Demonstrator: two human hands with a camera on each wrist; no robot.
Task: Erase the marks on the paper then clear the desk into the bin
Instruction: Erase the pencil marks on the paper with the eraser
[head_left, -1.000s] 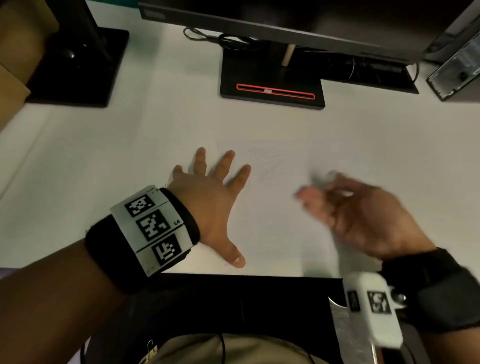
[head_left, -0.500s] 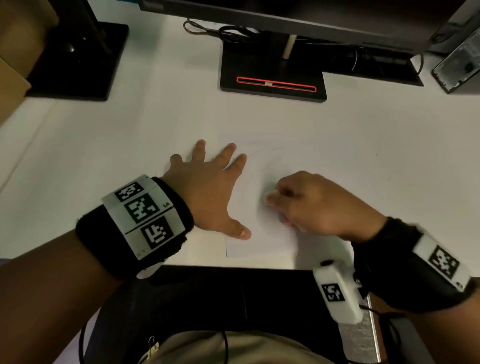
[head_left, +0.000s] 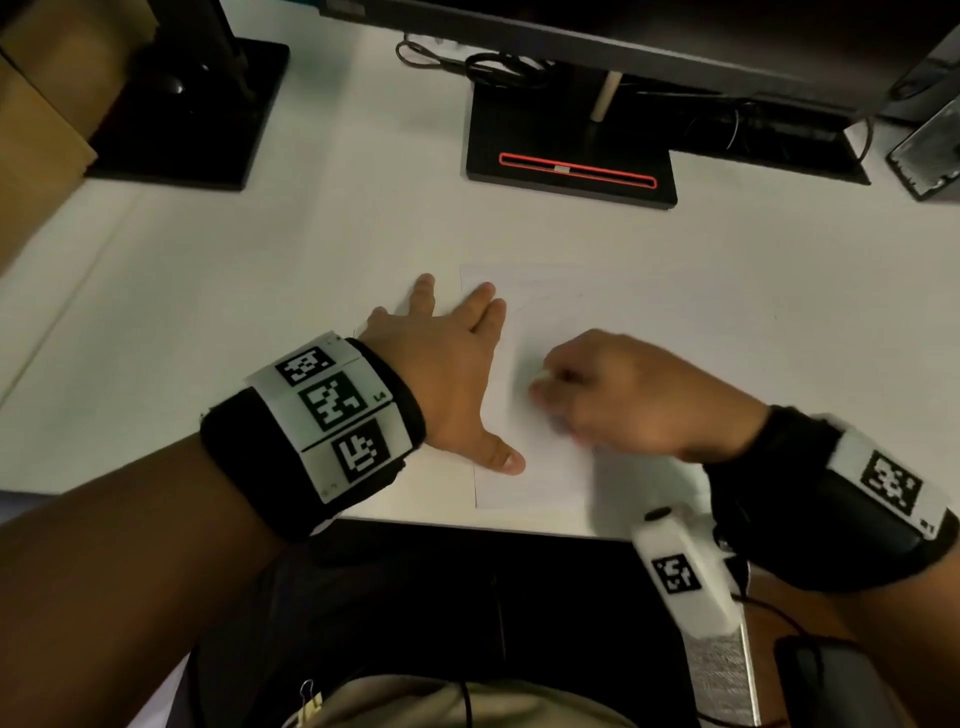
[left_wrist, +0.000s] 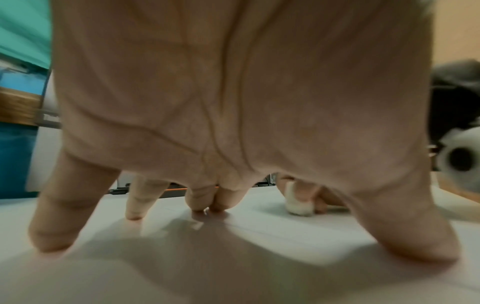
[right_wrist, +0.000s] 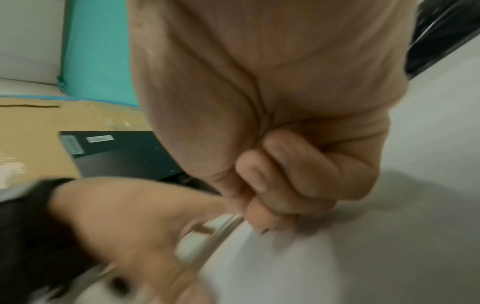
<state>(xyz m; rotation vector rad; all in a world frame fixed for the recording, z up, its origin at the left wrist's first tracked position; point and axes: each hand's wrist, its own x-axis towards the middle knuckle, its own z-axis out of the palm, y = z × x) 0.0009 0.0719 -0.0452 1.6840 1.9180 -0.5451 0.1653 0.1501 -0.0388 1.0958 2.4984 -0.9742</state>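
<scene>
A white sheet of paper (head_left: 545, 322) with faint pencil marks lies on the white desk (head_left: 260, 322) near its front edge. My left hand (head_left: 457, 364) lies flat with spread fingers (left_wrist: 54, 232) on the paper's left side and presses it down. My right hand (head_left: 597, 395) is curled over the sheet just right of the left one. It pinches a small white eraser (left_wrist: 298, 205), which touches the paper; in the head view only a pale tip (head_left: 543, 376) of the eraser shows. In the right wrist view the curled fingers (right_wrist: 280, 185) hide the eraser.
A black monitor base with a red stripe (head_left: 571, 166) stands behind the paper, with cables (head_left: 483, 62) behind it. A second black stand (head_left: 192, 114) and a brown cardboard box (head_left: 41, 130) are at the far left. A grey device (head_left: 930, 150) sits at the far right.
My right hand swung left from the paper's right side to beside the left hand, curled with the eraser on the sheet. The left hand stayed flat on the paper.
</scene>
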